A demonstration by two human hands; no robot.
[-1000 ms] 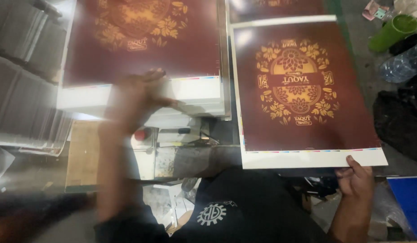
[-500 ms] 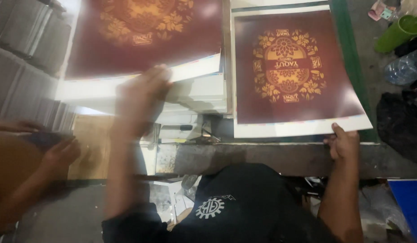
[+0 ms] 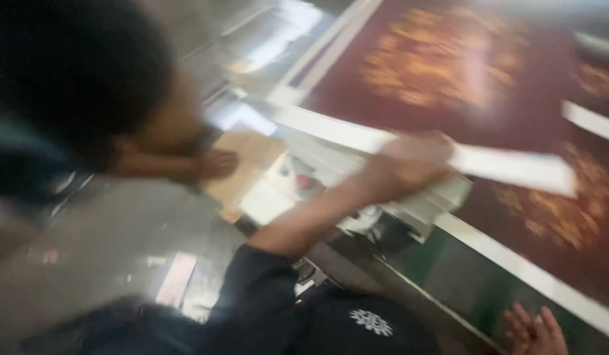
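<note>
The picture is blurred and tilted. My left hand (image 3: pixel 413 164) reaches forward and grips the white front edge of a large dark red printed sheet (image 3: pixel 442 72) with a gold ornament, its edge raised off the stack. A second dark red sheet (image 3: pixel 558 213) with a white border lies to the right. My right hand (image 3: pixel 535 329) rests at the bottom right, fingers apart, just short of that sheet's border and holding nothing.
A co-worker's dark-haired head (image 3: pixel 74 85) fills the upper left, and their hand (image 3: pixel 216 163) rests on a brown board (image 3: pixel 255 154). White machine parts (image 3: pixel 285 190) sit under the stack. Grey floor (image 3: pixel 100 256) lies at left, a green surface (image 3: pixel 462 276) at right.
The view swung left and tilted, bringing the co-worker's head in close. My left hand stays on the sheet's raised edge. My right hand came off the right sheet's corner.
</note>
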